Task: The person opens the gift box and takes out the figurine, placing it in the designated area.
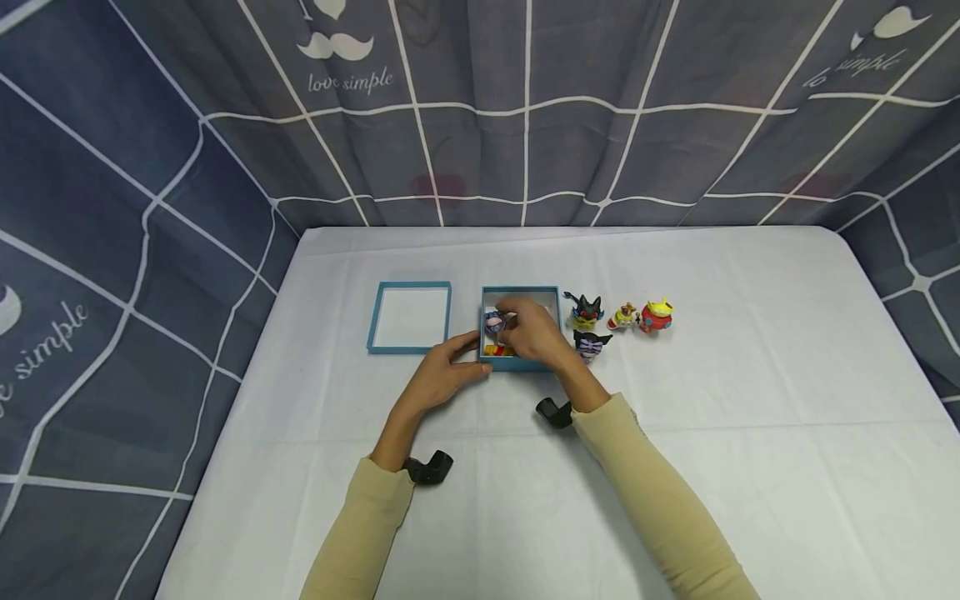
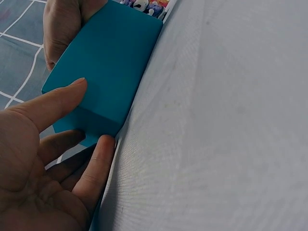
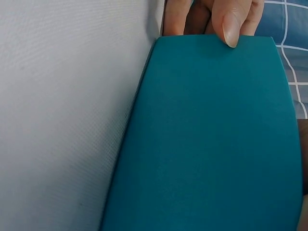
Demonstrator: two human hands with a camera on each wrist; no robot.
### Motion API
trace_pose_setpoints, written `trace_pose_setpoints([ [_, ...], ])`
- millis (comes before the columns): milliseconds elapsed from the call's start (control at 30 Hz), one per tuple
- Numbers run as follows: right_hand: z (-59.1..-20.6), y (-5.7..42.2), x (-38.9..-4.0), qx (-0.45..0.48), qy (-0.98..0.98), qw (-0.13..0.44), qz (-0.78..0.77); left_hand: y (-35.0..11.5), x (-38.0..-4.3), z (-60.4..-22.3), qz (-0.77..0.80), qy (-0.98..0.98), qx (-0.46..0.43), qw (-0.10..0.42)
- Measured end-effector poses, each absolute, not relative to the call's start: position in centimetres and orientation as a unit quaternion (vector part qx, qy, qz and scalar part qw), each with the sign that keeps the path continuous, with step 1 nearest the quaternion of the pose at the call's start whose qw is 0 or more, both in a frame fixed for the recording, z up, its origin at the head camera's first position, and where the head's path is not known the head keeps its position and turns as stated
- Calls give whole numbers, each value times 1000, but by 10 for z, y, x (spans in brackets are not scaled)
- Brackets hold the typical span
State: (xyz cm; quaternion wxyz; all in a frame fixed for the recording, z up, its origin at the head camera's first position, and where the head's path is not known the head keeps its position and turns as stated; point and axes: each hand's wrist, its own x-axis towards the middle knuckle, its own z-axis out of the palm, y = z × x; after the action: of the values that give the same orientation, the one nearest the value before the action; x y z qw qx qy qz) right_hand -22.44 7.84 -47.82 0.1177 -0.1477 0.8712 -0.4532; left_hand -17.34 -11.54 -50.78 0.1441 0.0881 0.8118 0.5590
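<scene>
A teal box [image 1: 517, 364] without its lid stands on the table, small toy figurines inside. My left hand [image 1: 442, 372] lies at its front left corner, thumb along the front wall and fingers against the left side. In the left wrist view the same thumb and fingers [image 2: 98, 168] touch the box wall. My right hand [image 1: 532, 331] reaches down into the box, thumb and index finger pinching a blue-and-purple figurine [image 1: 494, 322]. Its fingers partly cover that figurine. A red-and-yellow piece [image 1: 498, 350] lies near the box's front wall.
The teal-rimmed lid [image 1: 371, 321] lies left of the box. Right of it stand a black horned figurine [image 1: 587, 311], a black-and-purple figurine [image 1: 591, 343], a small gold-and-red one [image 1: 622, 317] and a red-and-yellow one [image 1: 657, 317]. A gridded curtain [image 1: 472, 167] hangs behind the white table [image 1: 750, 367].
</scene>
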Motion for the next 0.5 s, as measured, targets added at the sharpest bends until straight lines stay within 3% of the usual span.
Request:
trace_pose_setpoints([
  [500,-477,79,-226,-174,880,130,-421,-117,-175,-513,567,807,88,139],
])
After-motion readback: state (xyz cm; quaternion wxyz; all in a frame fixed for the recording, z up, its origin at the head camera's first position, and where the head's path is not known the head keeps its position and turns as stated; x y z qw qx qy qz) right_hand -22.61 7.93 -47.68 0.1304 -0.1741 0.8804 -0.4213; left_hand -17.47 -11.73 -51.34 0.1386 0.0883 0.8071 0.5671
